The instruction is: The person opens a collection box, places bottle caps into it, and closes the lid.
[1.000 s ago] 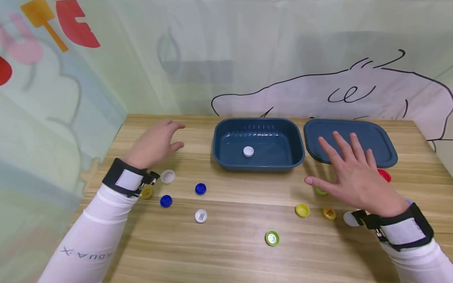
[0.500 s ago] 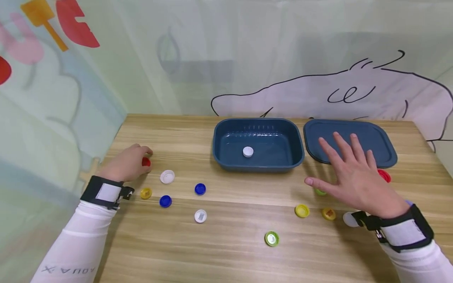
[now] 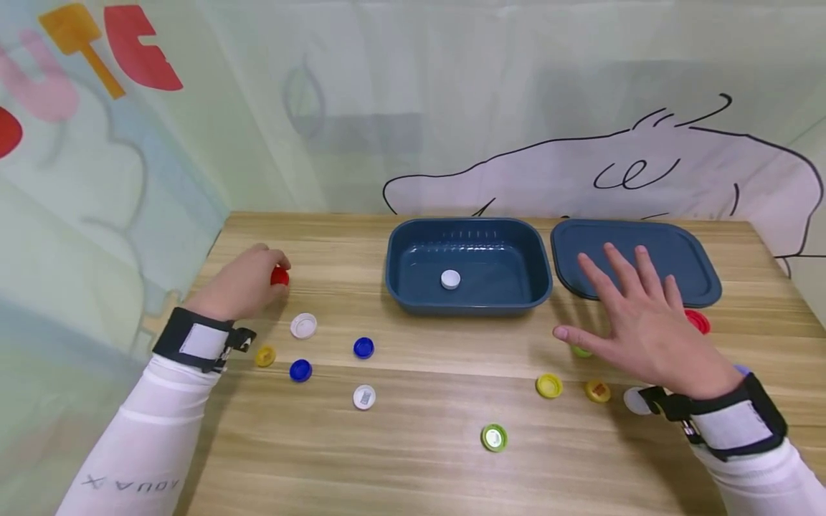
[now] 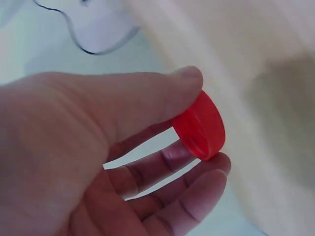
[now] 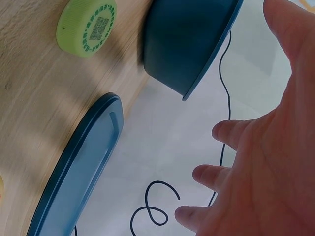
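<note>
At the table's left side my left hand (image 3: 247, 283) pinches a red bottle cap (image 4: 203, 127) between thumb and fingertips, its hollow side partly showing in the left wrist view. My right hand (image 3: 645, 326) is spread with fingers straight, over the table in front of the dark blue lid (image 3: 635, 251), and it holds nothing. A dark blue container (image 3: 467, 309) stands at the back middle with one white bottle cap (image 3: 450, 279) inside. Partly hidden under the right hand is a light green cap (image 5: 88, 27).
Near the left hand lie a white cap (image 3: 303, 326), a yellow cap (image 3: 265, 356) and two blue caps (image 3: 300, 370). Farther right are a green-rimmed cap (image 3: 494, 437), a yellow cap (image 3: 548, 385), an orange cap (image 3: 597, 390) and a red cap (image 3: 698, 321). A printed curtain (image 3: 490, 86) hangs behind.
My left hand moved left and down to the red cap, pinched it, and has since shifted slightly back and to the right with it. The right hand has stayed in place.
</note>
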The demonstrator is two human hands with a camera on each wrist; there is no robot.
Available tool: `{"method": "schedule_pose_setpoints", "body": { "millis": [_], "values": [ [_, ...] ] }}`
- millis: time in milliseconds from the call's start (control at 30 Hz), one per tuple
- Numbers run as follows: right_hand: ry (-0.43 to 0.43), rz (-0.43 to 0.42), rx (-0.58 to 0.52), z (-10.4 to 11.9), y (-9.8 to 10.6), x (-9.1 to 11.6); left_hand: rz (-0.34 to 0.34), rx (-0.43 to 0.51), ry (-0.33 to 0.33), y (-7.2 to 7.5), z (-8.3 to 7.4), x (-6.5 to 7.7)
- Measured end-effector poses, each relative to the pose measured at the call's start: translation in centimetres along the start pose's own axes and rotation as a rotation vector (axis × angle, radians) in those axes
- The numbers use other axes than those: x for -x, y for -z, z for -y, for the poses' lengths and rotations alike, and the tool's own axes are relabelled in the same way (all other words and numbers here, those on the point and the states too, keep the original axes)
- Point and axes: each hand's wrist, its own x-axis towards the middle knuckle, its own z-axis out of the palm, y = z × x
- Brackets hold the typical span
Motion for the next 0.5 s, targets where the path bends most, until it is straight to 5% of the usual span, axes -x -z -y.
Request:
{"method": "schedule_pose_setpoints", "body": {
  "millis": [267,500],
  "values": [
    [-0.004,0.011,-0.002,0.0,0.0,0.2,-0.076,0.007,-0.107,3.1,-6.2,-2.6],
    [0.0,-0.002,0.0,-0.1,-0.1,0.2,-0.094,-0.01,-0.238,3.5,-11.6,-5.7]
  ]
}}
